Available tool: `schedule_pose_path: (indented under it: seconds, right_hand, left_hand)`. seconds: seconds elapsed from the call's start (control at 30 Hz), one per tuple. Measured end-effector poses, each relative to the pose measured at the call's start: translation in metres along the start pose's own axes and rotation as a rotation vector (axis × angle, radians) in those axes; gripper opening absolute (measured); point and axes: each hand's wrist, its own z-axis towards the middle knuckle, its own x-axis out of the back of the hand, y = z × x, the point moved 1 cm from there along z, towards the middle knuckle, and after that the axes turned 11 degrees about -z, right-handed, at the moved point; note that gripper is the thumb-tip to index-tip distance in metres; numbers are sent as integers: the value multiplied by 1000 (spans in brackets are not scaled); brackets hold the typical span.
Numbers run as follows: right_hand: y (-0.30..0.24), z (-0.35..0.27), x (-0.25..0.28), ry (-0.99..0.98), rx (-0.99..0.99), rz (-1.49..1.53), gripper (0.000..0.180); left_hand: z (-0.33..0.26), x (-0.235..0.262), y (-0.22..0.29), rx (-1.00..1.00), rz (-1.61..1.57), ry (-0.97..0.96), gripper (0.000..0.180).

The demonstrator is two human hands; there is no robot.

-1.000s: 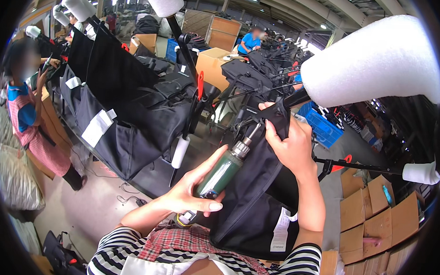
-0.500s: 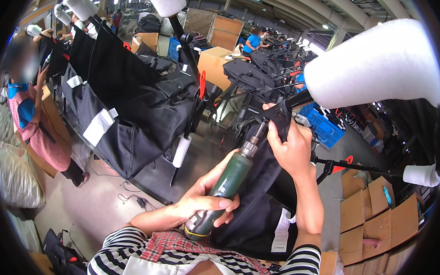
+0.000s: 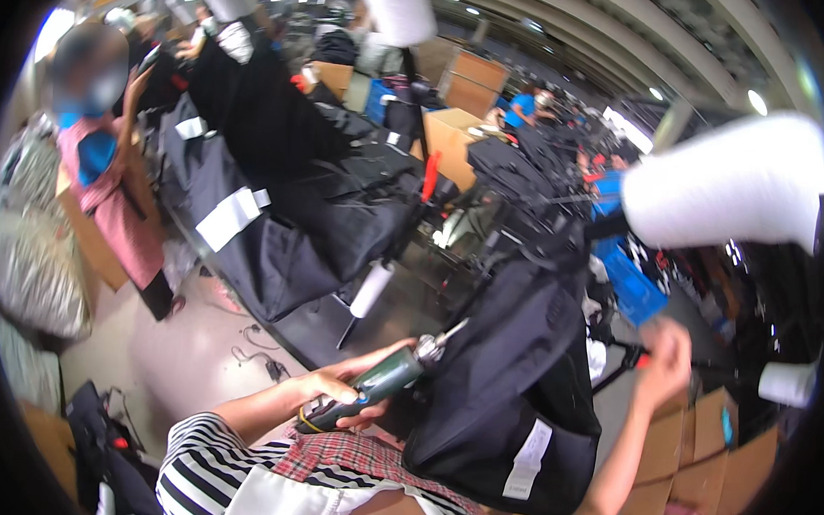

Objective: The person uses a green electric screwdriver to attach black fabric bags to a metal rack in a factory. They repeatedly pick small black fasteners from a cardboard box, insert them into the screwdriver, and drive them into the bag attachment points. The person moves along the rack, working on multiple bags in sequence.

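Note:
My left hand [image 3: 331,387] is closed around the green body of a power screwdriver [image 3: 388,376], held low in front of my chest. The bit points up and to the right, and its tip is near a black fabric piece [image 3: 509,338] without my being able to tell if it touches. That fabric hangs from a black frame tube with a white foam wrap [image 3: 727,191] on its end, and a white label [image 3: 528,457] shows on its lower part. My right hand [image 3: 664,362] is raised to the right, apart from the fabric; motion smears its fingers.
Another black fabric piece on a frame [image 3: 276,244] lies to the left on a dark table. A person in a pink apron [image 3: 115,188] stands at the far left beside stuffed sacks [image 3: 40,244]. Cardboard boxes [image 3: 695,467] and a blue crate [image 3: 633,285] are at the right.
My right hand has let go of the fabric by the frame tube and swung right and down. The screwdriver has drawn back down and left, away from the tube. The whole view has tilted.

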Motion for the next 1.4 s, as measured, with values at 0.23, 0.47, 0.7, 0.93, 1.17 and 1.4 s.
schedule_pose_path:
  seconds: [0.23, 0.47, 0.7, 0.93, 1.17, 1.4]
  right_hand:
    - [267, -127, 55, -96, -458, 98, 55]
    - [174, -156, -93, -138, -869, 464, 53]
    - [130, -147, -126, -126, -933, 635, 53]
    - [128, -145, -162, -223, -1005, 791, 53]
    - [153, -143, -197, -559, -1118, 1105, 54]
    - [175, -142, -258, -1074, -1001, 1342, 58]
  left_hand:
    - [-90, 104, -55, -84, 118, 519, 95]
    - [-132, 122, -56, -76, 330, 723, 90]
    - [-137, 153, -36, 29, 338, 737, 96]
    - [-141, 172, -47, 78, 330, 738, 99]
    - [-167, 217, -109, 63, 327, 879, 98]
    - [-137, 207, -116, 79, 338, 880, 97]
